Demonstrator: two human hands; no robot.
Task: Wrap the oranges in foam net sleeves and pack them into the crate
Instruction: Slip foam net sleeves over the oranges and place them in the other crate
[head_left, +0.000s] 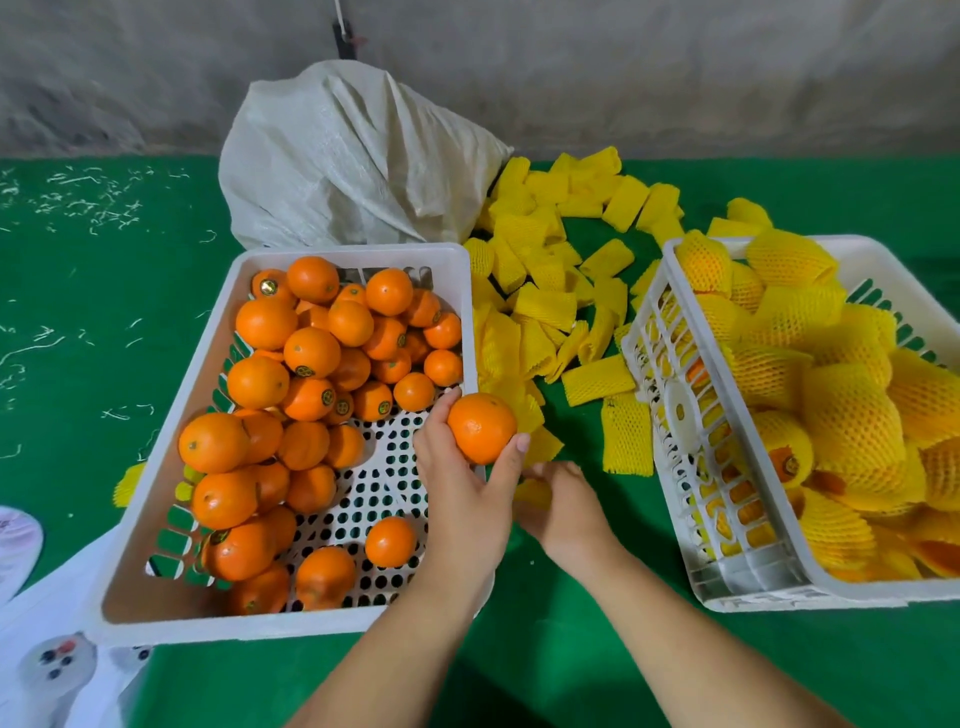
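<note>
2 white crates: bare oranges at 9 o'clock, roughly 40; sleeved oranges at 3 o'clock, uncountable. 1 white sack at 12 o'clock. Loose foam sleeves, dozens.

The crate of bare oranges stands on the table. Right of it lies the heap of foam net sleeves, and right of that heap stands the crate of wrapped oranges. Behind the bare-orange crate, touching its far rim, sits a sack. Over its right rim the left hand holds one orange.
</note>
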